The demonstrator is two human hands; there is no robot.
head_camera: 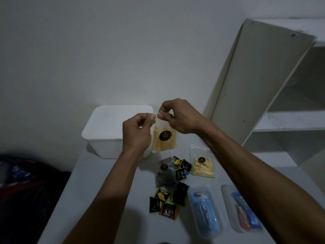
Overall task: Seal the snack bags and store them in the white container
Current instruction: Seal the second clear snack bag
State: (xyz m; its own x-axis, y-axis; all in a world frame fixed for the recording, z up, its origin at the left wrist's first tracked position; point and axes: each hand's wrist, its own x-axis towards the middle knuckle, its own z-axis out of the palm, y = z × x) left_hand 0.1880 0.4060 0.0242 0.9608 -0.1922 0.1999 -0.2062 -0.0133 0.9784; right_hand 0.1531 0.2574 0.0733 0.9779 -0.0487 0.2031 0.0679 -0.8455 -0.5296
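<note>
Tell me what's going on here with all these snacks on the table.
A person holds a clear bag of yellow sticks up in front of a white container, both hands pinching its top edge: left hand, right hand. A second bag of yellow sticks, a dark bag and small wrapped snacks lie on the table.

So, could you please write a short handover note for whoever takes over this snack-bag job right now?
Left hand and right hand both pinch the top edge of a clear bag of yellow sticks, held up in front of the white container.
Done: nothing visibly stored; the container's inside is not visible.
Left on the table: second stick bag, dark bag, small black packets, two clear trays of blue packs.
</note>
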